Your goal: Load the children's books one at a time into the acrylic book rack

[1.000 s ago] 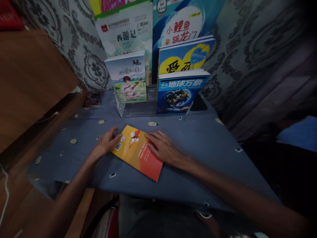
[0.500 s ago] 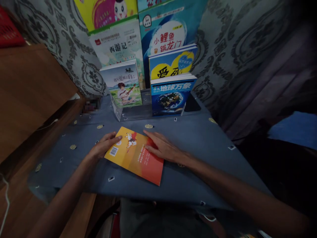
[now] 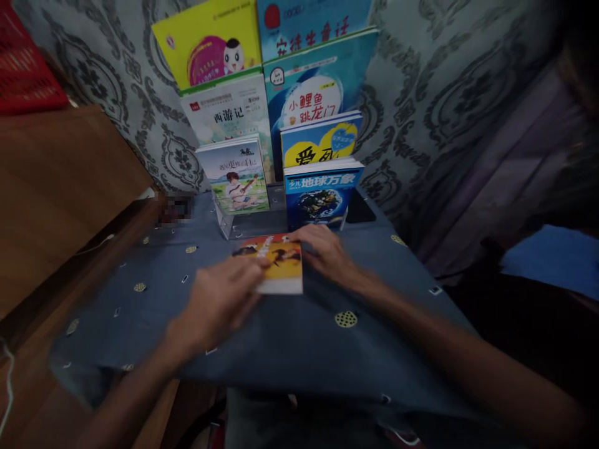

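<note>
An orange and yellow book is tilted between my hands, its illustrated cover up and its pale page edge toward me. My left hand, a little blurred, grips the book's left side with the thumb on the cover. My right hand holds the far right corner, fingers bent over it. Just beyond the book stands a clear display rack. In its front row are a book with a guitar player on the left and a blue earth book on the right.
Taller books rise behind, among them a yellow one and a teal one. A dark flat object lies right of the rack. The table has a blue-grey patterned cloth. A wooden cabinet stands at left.
The book has been turned over and around, from its barcode side to its illustrated cover, and moved nearer the rack. Both hands moved with it; the left now reaches over its side.
</note>
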